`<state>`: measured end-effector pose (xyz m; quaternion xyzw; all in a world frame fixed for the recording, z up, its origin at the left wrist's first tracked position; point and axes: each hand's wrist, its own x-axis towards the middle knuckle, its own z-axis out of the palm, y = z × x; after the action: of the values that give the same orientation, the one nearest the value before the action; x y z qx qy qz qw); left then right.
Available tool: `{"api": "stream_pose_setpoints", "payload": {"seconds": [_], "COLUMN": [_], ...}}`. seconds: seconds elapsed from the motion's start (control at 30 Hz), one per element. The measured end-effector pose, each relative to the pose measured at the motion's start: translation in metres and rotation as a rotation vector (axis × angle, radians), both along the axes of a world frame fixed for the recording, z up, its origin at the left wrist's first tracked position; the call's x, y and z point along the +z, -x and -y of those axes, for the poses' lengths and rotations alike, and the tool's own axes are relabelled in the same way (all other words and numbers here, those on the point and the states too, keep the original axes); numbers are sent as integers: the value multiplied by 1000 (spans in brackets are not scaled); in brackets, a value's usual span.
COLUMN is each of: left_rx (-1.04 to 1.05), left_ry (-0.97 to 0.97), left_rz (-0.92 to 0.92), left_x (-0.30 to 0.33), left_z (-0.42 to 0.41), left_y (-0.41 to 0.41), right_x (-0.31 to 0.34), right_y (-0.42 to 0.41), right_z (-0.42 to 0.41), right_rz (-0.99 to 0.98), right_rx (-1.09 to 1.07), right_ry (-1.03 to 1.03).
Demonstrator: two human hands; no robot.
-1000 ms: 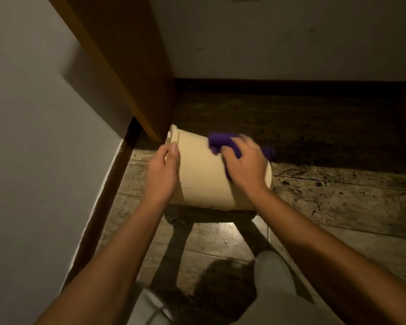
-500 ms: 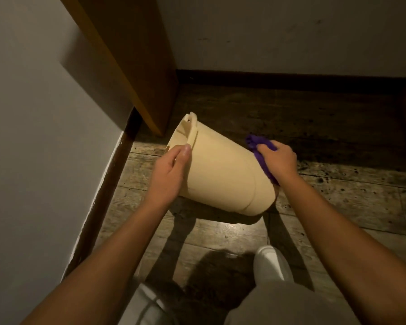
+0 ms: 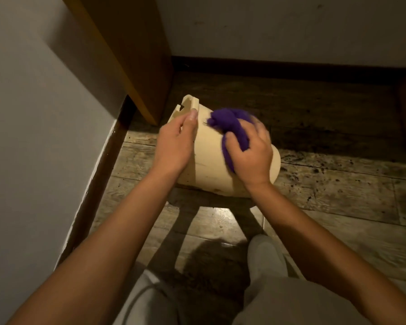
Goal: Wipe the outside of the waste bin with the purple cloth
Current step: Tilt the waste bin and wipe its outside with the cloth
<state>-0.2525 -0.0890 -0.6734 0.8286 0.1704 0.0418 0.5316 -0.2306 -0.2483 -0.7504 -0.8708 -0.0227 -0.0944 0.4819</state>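
Observation:
A cream plastic waste bin is tipped on its side above the wooden floor, rim to the upper left, base to the right. My left hand grips it near the rim, thumb along the edge. My right hand presses a bunched purple cloth against the bin's upper side wall, just right of my left hand. The bin's opening faces away and its inside is hidden.
A white wall with a dark skirting board runs along the left. A wooden cabinet panel stands just behind the bin. Worn floorboards stretch to the right. My legs in light trousers and a white shoe are below.
My right hand has swept the cloth from the bin's base end on the right back up toward the rim. The bin has turned a little in my left hand's grip.

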Motion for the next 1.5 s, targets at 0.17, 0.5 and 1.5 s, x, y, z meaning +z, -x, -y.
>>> {"api": "stream_pose_setpoints", "payload": {"seconds": [0.17, 0.5, 1.5], "left_rx": [19, -284, 290], "left_ry": [121, -25, 888], "left_rz": [-73, -28, -270], "left_x": [6, -17, -35], "left_z": [-6, 0, -15], "left_y": [-10, 7, -10], "right_x": [-28, -11, -21], "right_y": [-25, -42, 36], "right_z": [45, 39, -51], "right_rz": [-227, -163, 182], "right_rx": [-217, -352, 316], "right_ry": [-57, -323, 121]}}
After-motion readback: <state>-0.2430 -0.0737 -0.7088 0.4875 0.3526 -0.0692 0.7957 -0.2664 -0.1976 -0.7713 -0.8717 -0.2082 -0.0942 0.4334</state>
